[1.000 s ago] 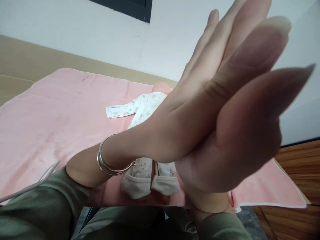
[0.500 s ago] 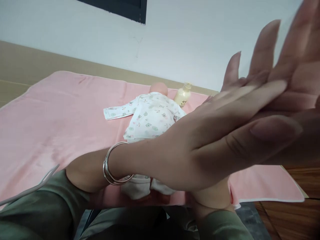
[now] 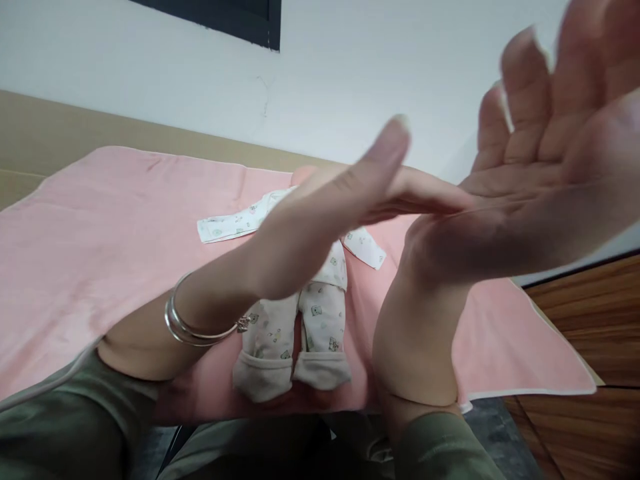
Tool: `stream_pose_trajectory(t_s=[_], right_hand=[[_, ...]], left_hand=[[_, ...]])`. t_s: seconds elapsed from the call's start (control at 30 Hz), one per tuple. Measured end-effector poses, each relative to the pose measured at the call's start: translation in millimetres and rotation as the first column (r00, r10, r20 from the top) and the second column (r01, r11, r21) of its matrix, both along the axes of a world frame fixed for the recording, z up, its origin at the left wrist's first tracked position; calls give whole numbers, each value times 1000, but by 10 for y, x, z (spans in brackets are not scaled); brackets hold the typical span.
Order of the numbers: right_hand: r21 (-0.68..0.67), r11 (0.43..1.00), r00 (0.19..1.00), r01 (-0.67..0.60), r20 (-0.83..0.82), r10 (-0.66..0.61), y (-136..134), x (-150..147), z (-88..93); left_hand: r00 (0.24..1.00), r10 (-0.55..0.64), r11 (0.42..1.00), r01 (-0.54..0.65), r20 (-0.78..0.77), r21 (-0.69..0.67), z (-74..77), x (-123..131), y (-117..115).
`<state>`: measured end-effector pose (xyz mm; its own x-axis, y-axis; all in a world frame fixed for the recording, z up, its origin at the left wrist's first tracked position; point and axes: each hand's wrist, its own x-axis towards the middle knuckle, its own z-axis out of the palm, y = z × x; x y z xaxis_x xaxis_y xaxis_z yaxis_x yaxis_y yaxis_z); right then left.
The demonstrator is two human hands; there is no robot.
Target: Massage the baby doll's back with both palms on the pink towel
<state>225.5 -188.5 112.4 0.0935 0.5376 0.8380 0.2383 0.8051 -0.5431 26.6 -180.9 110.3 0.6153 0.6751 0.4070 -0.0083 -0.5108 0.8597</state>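
Observation:
My left hand (image 3: 330, 210), with silver bangles (image 3: 187, 323) on its wrist, reaches across to the right, fingers stretched out. Its fingertips touch or overlap the lower palm of my right hand (image 3: 545, 167), near the wrist. The right hand is raised with its palm toward me and its fingers spread and slightly curled, partly cut off by the frame's edge. Neither hand holds anything that I can see. Below and beyond them lies a baby doll in a white printed top (image 3: 333, 267) and matching trousers (image 3: 320, 320) with turned-up cuffs. My left arm covers much of its chest and head.
A pink blanket (image 3: 125, 233) with a white edge is spread under the doll. Behind it rise a beige ledge (image 3: 175, 137) and a pale wall (image 3: 200, 80) with a dark frame (image 3: 250, 23). Brown wood (image 3: 595, 320) shows at the right.
My left hand has slid back along the right one, from its fingers toward the wrist, and its thumb has lifted. The doll's trousers show more now; the cream bottle is hidden.

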Motion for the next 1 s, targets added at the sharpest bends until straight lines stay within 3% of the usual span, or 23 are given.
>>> stream_pose_trajectory(t_s=[0.03,0.07,0.1,0.13,0.23,0.33,0.43,0.57,0.77,1.0], right_hand=[[256,966,994,33,-110,-5,76,-171,-22],[359,930,978,79,-207,-3,162,-319,-48],[307,944,967,119,-250,-40,258,-436,-77],[231,960,976,159,-186,-117,363,-518,-111],[-99,957,953,272,163,-254,726,-621,-261],[-296,906,900,303,401,-171,1099,-688,-494],[-403,861,882,311,461,-103,1356,-821,-740],[-371,867,844,334,526,-100,1533,-960,-1010],[-319,858,795,402,586,-155,1766,-982,-1358],[-326,836,789,442,584,-190,1737,-989,-1418]], left_hand=[[996,4,1000,-7,94,31,-5,-1,58],[983,54,996,-66,173,64,-56,1,147],[964,142,981,-167,223,99,-148,3,264],[935,240,950,-281,259,134,-271,2,403],[829,545,810,-560,126,175,-717,-43,868],[726,688,708,-667,-11,233,-1098,-132,1262],[694,717,679,-674,-64,292,-1321,-193,1491],[704,705,691,-654,-86,309,-1455,-197,1597],[640,760,637,-698,-113,328,-1549,-157,1646],[615,769,632,-691,-173,351,-1547,-123,1640]])
